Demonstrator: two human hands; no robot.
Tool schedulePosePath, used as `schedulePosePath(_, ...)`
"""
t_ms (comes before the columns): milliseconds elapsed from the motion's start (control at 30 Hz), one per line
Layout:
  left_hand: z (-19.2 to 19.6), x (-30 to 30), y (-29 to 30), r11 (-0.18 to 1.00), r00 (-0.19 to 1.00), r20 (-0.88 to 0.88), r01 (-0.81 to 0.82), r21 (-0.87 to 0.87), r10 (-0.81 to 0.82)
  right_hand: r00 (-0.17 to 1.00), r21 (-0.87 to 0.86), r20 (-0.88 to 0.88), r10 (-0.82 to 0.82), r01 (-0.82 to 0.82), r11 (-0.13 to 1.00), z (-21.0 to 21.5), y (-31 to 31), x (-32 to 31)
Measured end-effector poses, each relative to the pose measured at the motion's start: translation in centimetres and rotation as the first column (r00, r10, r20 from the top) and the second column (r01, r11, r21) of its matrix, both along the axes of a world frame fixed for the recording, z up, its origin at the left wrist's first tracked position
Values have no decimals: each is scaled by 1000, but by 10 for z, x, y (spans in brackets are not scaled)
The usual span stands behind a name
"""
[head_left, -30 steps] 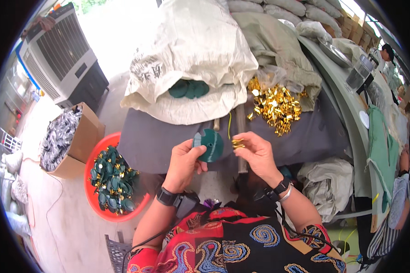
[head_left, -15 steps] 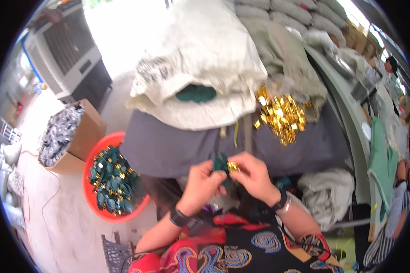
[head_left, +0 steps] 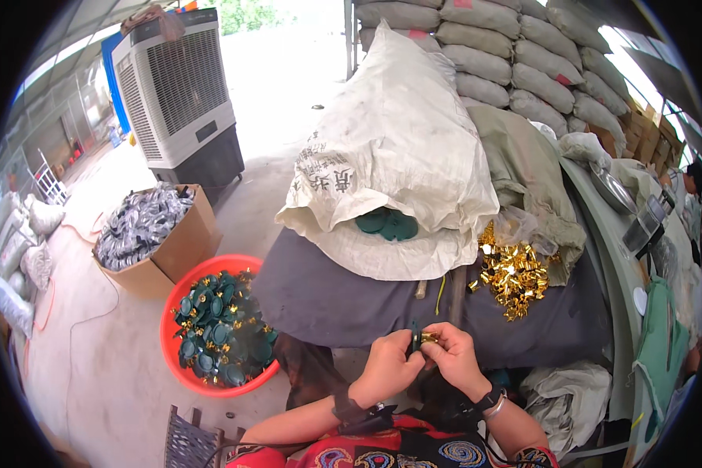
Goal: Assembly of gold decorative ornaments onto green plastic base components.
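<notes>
Over the near edge of the dark cloth-covered table (head_left: pixel 327 308), my left hand (head_left: pixel 388 365) pinches a dark green plastic disc (head_left: pixel 416 335), seen nearly edge-on. My right hand (head_left: pixel 458 363) grips a small shiny gold fitting (head_left: pixel 429 338) against the disc's face. Whether the two parts are joined I cannot tell, as fingers cover much of them. Beyond my hands, a white woven sack (head_left: pixel 398 156) lies with its mouth toward me, green discs (head_left: pixel 386 224) showing inside. To its right is a heap of loose gold fittings (head_left: pixel 515 273).
An orange-red tub (head_left: pixel 181 370) at my left holds green discs with gold fittings. Behind it are a cardboard box (head_left: pixel 183 249) of silvery-grey parts and an air cooler (head_left: pixel 179 93). Stacked sacks (head_left: pixel 515 54) rise at the back; a crumpled white sack (head_left: pixel 569 398) lies low at right.
The whole view has shifted, so the table and my hands sit lower and further right. The green disc, earlier showing more of its face, is now nearly edge-on; both hands keep their hold.
</notes>
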State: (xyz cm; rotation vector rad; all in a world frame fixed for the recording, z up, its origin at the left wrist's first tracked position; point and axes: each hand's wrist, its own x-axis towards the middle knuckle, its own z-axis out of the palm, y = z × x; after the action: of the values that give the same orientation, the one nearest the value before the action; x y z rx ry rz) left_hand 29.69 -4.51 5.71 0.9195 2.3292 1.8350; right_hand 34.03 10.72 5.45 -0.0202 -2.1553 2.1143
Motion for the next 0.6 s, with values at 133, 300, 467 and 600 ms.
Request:
schedulePosePath(133,3,4,3,991,908,-416,-97,-96,49,996,-236,74,41,-23,971,6,1,-2)
schedulePosePath(300,-4,-7,1,991,923,-380,-98,-88,57,989,-95,140,45,-31,995,2,2,-3)
schedulePosePath(467,2,-8,-16,995,907,413,50,92,-84,906,867,-336,258,190,461,26,-6,3)
schedulePosePath(600,1,2,-25,973,868,446,154,169,-215,886,898,-300,353,138,417,22,-5,7)
